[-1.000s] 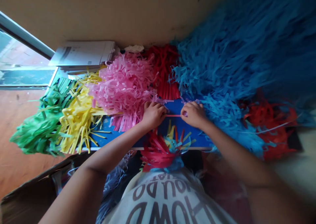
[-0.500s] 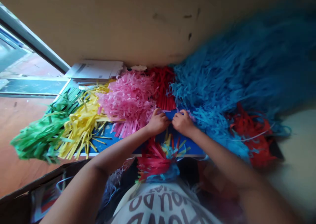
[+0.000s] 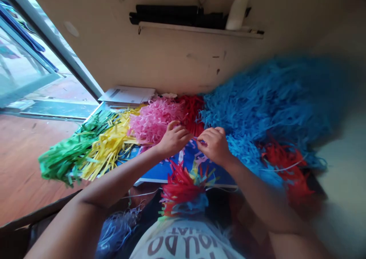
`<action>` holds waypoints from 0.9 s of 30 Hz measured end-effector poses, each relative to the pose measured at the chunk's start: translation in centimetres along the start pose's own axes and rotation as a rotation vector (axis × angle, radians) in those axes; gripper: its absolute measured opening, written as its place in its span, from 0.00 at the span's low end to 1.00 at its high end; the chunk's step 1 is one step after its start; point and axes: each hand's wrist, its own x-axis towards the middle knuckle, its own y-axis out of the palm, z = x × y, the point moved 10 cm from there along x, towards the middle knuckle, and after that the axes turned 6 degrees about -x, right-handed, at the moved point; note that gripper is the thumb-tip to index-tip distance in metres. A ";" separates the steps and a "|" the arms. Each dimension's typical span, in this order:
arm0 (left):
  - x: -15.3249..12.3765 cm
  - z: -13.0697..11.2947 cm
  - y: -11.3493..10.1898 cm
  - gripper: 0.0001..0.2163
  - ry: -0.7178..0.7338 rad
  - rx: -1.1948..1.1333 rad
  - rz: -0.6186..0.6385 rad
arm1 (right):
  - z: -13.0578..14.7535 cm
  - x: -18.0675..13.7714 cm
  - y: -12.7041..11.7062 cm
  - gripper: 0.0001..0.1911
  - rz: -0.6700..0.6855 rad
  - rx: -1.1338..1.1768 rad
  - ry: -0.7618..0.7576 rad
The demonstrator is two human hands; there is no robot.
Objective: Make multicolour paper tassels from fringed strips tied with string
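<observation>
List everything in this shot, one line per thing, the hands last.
green fringe bundle: one, green, far left
yellow fringe bundle: one, yellow, beside the green one
pink fringe bundle: one, pink, behind the left hand
rear red fringe: one, red, behind both hands
blue fringe heap: one, blue, right, against the wall
right red fringe: one, red, below the blue heap
board: one, blue, under the hands
mixed tuft: one, red, blue and yellow, by the chest
papers: one stack, white, at the wall
shelf: one, pale, on the wall
bottle: one, white, on the shelf
left hand: fingers curled, over the board
right hand: fingers curled, tips near the left's
</observation>
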 end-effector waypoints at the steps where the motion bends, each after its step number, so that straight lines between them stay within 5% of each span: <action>1: 0.0 -0.1 -0.6 0.10 -0.008 -0.003 0.002 | 0.4 0.2 -0.5 0.07 -0.011 -0.010 -0.016; 10: -1.3 -1.5 0.3 0.13 -0.139 -0.073 0.304 | 1.5 -0.4 -0.2 0.07 0.122 0.163 -0.003; 13: -0.9 -3.8 -3.2 0.13 -0.025 -0.037 0.160 | 1.3 -1.3 -0.5 0.07 0.225 0.484 0.159; 16: -1.0 -7.7 -7.6 0.09 0.211 0.029 -0.042 | 2.1 -2.8 0.5 0.18 0.443 0.979 0.356; 20: -1.3 -10.2 -11.0 0.07 0.300 0.007 -0.204 | 4.5 -3.6 1.2 0.28 0.611 1.421 0.411; 23: -1.4 -10.2 -11.9 0.07 0.228 -0.095 -0.303 | 5.5 -4.0 2.2 0.23 0.594 1.597 0.501; 27: -2.4 -9.1 -11.9 0.04 0.025 -0.271 -0.458 | 5.4 -5.2 3.7 0.19 0.363 1.746 0.699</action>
